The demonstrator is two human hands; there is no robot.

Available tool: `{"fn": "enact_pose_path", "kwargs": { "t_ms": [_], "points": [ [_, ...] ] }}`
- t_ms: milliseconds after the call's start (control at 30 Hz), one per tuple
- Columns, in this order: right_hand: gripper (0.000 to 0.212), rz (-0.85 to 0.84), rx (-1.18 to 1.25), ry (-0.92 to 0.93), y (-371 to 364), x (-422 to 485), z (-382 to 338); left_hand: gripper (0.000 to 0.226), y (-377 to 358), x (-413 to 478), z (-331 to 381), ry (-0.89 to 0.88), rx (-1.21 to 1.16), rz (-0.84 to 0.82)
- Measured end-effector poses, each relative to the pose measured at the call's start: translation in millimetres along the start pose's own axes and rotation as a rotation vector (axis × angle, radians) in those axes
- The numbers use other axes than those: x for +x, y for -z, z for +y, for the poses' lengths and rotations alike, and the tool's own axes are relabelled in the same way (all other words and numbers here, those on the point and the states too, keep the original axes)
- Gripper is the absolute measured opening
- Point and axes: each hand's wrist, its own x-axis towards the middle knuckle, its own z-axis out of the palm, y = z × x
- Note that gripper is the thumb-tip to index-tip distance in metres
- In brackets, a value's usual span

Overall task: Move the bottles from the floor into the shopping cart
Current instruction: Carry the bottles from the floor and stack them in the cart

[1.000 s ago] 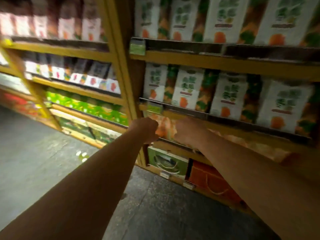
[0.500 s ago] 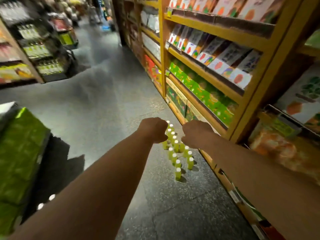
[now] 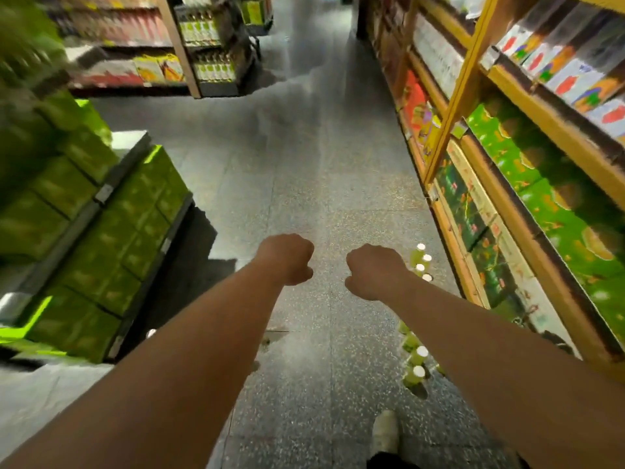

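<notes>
Since the earlier frames the view has swung from the shelf face to look down the aisle. The bottles [image 3: 418, 358], which half a second ago showed between the two fists, now stand off to the right, beside and under the right forearm. Both arms reach forward as before. The left hand [image 3: 287, 258] and the right hand [image 3: 373, 270] are each curled into a fist with nothing visible in them. The bottles are pale green with white caps and stand upright in a loose row on the floor [image 3: 304, 184], close along the foot of the right-hand shelf [image 3: 527, 170]; the arm hides several. No shopping cart is in view. This looks like the approach step, with the bottles located and none in hand. The next move probably calls for turning right, stooping, uncurling a hand round the nearest bottle, and finding where the cart stands
</notes>
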Motion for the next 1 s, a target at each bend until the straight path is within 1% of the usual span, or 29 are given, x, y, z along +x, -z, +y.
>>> {"fn": "enact_pose_path", "kwargs": {
  "t_ms": [200,333,467,567,667,800,900,1000],
  "points": [
    [0.022,0.028,-0.048,0.278,3.9,112.4,-22.4,0.035,-20.3,43.0,-59.8,0.277,-0.147,-0.021],
    [0.025,-0.027,-0.042,0.404,-5.2,166.1,-49.2,0.033,-51.6,47.7,-91.1,0.428,-0.243,-0.057],
    [0.026,-0.111,-0.071,0.522,-37.9,200.7,-88.4,0.028,-95.8,42.9,-123.2,0.545,-0.32,-0.127],
    [0.024,-0.186,-0.099,0.573,-68.6,221.6,-115.8,0.023,-133.3,46.2,-145.3,0.596,-0.365,-0.128],
    [0.023,-0.232,-0.117,0.608,-98.1,243.6,-139.2,0.019,-168.3,55.1,-165.5,0.608,-0.395,-0.144],
    [0.022,-0.261,-0.077,0.589,-140.9,287.4,-169.8,0.023,-221.7,80.9,-197.0,0.59,-0.401,-0.192],
    [0.021,-0.273,-0.004,0.554,-189.0,329.8,-186.4,0.027,-274.9,113.6,-219.7,0.601,-0.426,-0.207],
    [0.017,-0.309,0.012,0.558,-255.1,368.8,-194.9,0.029,-343.8,149.1,-230.7,0.622,-0.425,-0.229]
  ]
}}
